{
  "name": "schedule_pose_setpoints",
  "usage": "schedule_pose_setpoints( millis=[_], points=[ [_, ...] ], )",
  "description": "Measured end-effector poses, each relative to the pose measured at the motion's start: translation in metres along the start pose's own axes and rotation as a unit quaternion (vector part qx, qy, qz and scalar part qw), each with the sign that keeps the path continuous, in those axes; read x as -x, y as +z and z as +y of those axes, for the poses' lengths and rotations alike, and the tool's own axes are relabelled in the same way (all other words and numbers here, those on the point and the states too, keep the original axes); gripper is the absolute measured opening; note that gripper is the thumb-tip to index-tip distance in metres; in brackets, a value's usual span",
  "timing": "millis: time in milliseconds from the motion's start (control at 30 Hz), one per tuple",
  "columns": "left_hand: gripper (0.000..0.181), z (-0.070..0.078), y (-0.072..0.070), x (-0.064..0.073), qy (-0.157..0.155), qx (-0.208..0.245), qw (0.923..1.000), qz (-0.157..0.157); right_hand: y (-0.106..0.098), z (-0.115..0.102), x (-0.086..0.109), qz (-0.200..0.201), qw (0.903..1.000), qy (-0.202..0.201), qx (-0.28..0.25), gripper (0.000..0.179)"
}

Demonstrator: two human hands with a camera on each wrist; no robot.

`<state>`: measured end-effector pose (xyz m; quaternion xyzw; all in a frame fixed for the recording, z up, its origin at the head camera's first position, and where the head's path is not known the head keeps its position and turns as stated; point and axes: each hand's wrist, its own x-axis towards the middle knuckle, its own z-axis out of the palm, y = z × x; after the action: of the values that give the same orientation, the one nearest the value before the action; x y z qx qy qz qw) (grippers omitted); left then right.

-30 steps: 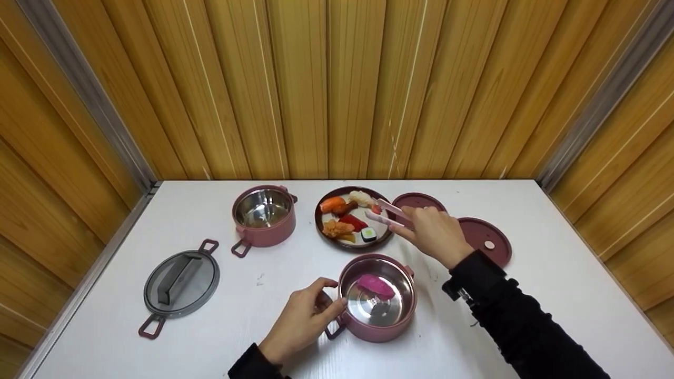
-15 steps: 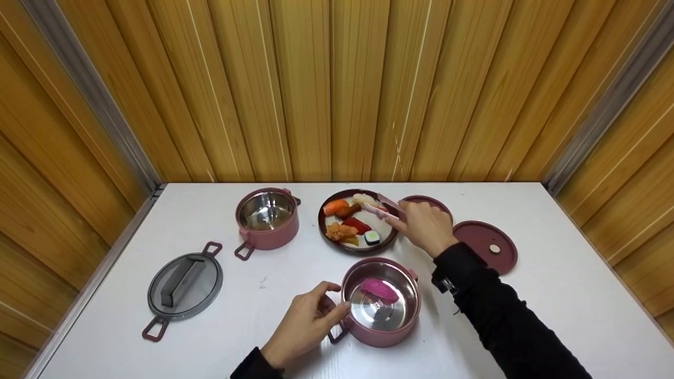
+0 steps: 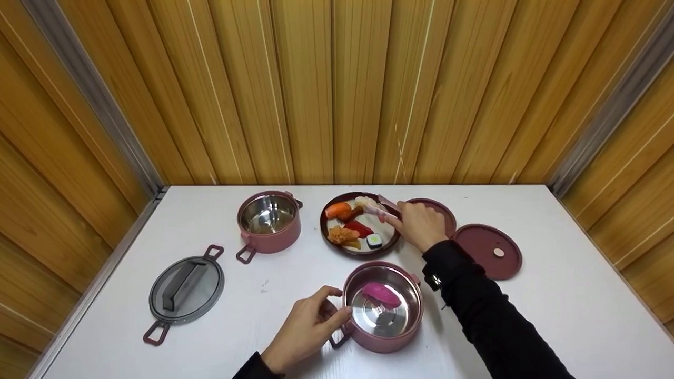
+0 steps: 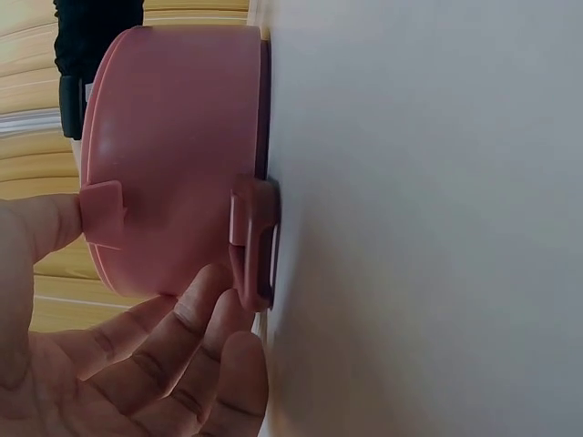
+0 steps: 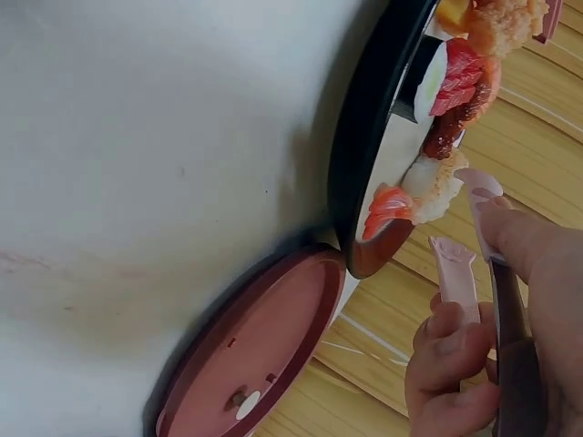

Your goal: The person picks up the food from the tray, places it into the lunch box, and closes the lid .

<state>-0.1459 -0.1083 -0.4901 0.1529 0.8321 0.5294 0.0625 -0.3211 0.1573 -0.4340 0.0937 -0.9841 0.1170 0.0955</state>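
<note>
My left hand [image 3: 310, 326] holds the near pink pot [image 3: 384, 345] at its left side, thumb at the rim and fingers against the wall by the folded-down handle [image 4: 255, 241]. Inside that pot lies a bright pink sushi piece [image 3: 382, 295]. With my right hand [image 3: 424, 223] I grip pale pink tongs [image 5: 455, 273], their arms spread apart. The tong tips reach over the right side of a dark-rimmed plate [image 3: 363, 253], close to a whitish sushi piece [image 5: 433, 187] with an orange-red end. Also on the plate are a red slice [image 3: 359, 228], a sushi roll [image 3: 374, 240] and a fried piece [image 3: 342, 235].
A second pink pot [image 3: 271, 239] stands at the back left. A grey lid [image 3: 210, 295] with a bar handle lies left of it, nearer me. Two dark red round lids lie at the right, one [image 3: 487, 252] with a white knob, the other [image 3: 445, 210] partly behind my right hand.
My right hand has shifted a little to the left with the tongs, whose tips now sit closer around the whitish sushi piece. My left hand stays at the near pot.
</note>
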Motion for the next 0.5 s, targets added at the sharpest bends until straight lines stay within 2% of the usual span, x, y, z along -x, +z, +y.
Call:
schedule_pose_setpoints(
  millis=[500],
  points=[
    [0.042, -0.001, 0.0, -0.001, -0.009, 0.01, 0.9999, -0.007, 0.013, -0.007, -0.012, -0.026, 0.9994, 0.021, 0.0, 0.052]
  ],
)
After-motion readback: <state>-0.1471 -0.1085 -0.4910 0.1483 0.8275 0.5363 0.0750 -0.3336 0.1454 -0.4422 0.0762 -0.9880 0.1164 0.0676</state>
